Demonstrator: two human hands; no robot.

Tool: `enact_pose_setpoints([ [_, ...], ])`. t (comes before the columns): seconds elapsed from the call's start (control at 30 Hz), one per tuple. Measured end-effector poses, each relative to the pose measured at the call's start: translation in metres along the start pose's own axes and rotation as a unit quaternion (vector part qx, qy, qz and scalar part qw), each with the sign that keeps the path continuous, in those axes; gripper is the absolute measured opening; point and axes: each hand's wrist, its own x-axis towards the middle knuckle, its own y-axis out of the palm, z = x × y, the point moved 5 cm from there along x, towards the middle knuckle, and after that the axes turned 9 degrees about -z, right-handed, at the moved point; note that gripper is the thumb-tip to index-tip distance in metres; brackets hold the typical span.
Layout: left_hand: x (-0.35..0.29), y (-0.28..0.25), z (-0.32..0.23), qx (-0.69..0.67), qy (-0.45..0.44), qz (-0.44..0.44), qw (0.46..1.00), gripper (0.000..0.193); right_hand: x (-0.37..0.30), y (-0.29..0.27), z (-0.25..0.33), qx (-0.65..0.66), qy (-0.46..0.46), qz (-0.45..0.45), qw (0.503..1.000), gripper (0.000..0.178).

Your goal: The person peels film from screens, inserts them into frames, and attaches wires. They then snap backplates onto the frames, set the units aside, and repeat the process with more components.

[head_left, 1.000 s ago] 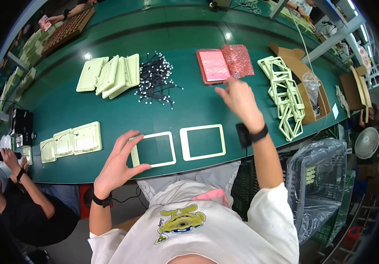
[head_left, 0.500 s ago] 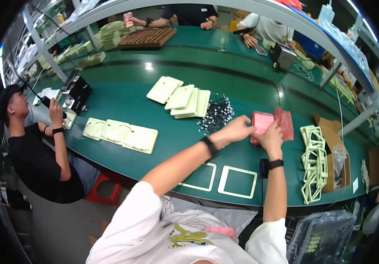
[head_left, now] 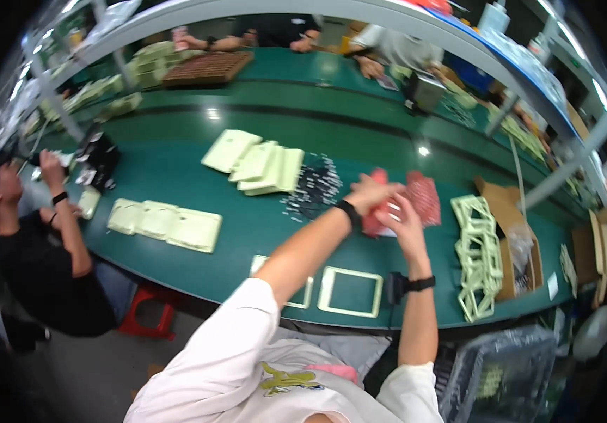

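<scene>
A pink bubble-wrap bag [head_left: 371, 224] is between my hands on the green table, with something pale showing near its lower edge. My left hand [head_left: 374, 193] crosses over its upper part, closed on the wrap; motion blurs the fingers. From the right, my right hand [head_left: 409, 227] grips the bag's side with thumb and fingers curled. Another piece of pink bubble wrap [head_left: 424, 198] lies just beyond my right hand; whether it joins the bag cannot be seen. Left of the hands is a heap of black cables with white ends [head_left: 313, 185].
Pale green panels [head_left: 265, 163] lie beyond the cables, with more panels [head_left: 166, 224] at left. A rectangular frame [head_left: 351, 310] lies near the front edge. Stacked frames [head_left: 477, 257] and a cardboard box [head_left: 511, 236] stand at right. A co-worker [head_left: 46, 275] sits at left.
Both hands have shifted left relative to the table, drawing part of the pink wrap along. The left hand now reaches over the wrap instead of beside it. The view has swung right.
</scene>
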Motion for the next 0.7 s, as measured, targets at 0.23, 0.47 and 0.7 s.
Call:
enact_pose_setpoints([
  [0.23, 0.006, 0.001, 0.008, -0.283, -0.038, 0.163, 0.944, 0.019, 0.005, -0.056, -0.037, -0.407, -0.037, -0.08, 0.909, 0.083],
  [0.47, -0.005, 0.03, 0.013, -0.191, -0.02, 0.197, 0.961, 0.025, 0.005, -0.073, -0.011, -0.611, 0.108, -0.109, 0.777, 0.103],
  [0.7, 0.021, -0.003, 0.032, -0.028, 0.125, -0.01, 0.992, 0.045, 0.043, -0.076, -0.029, -0.585, 0.101, -0.043, 0.803, 0.118],
])
